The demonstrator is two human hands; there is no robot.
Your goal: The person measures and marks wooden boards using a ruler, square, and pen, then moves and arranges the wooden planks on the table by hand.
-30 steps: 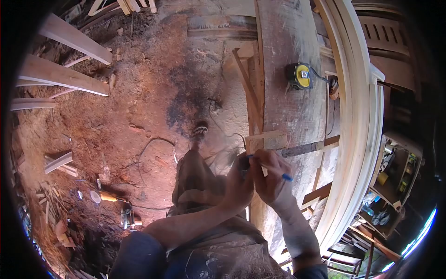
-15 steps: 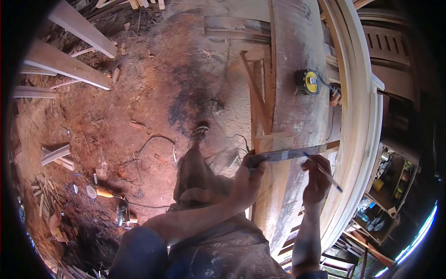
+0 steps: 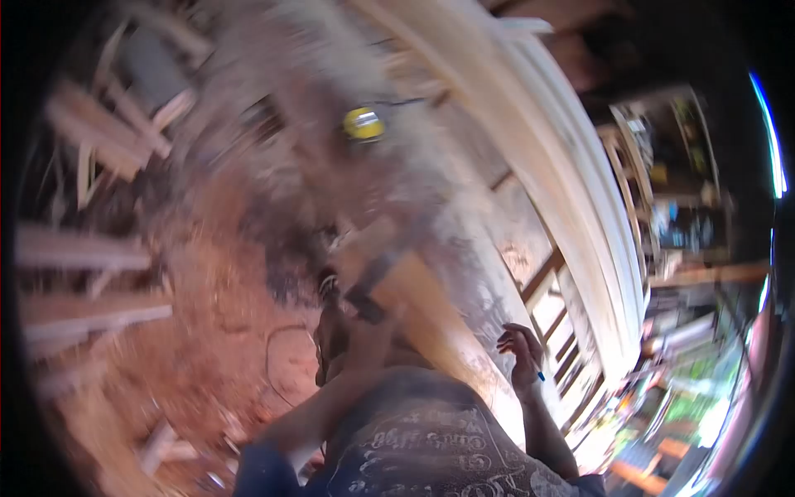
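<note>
My left hand (image 3: 371, 333), blurred by motion, is at the dark stock of a try square (image 3: 365, 305). The square's blade lies across a light wooden board (image 3: 426, 306), pointing up and to the right. Over the right side of the bench, my right hand (image 3: 518, 352) is raised with its fingers curled and holds a pen (image 3: 541, 376), whose blue end sticks out below the fingers. A yellow tape measure (image 3: 364, 124) rests farther up on the dusty worktop (image 3: 464, 240).
Long pale planks (image 3: 538, 124) run along the right of the bench. Wooden pieces (image 3: 99, 132) stand at the left above the reddish dirt floor (image 3: 215, 331), where a cable (image 3: 270, 364) lies. Cluttered shelving (image 3: 691, 182) is at far right.
The whole view has swung and blurred as my head turned. My right hand has drawn back from the square, lower and nearer my body, with the pen still in it.
</note>
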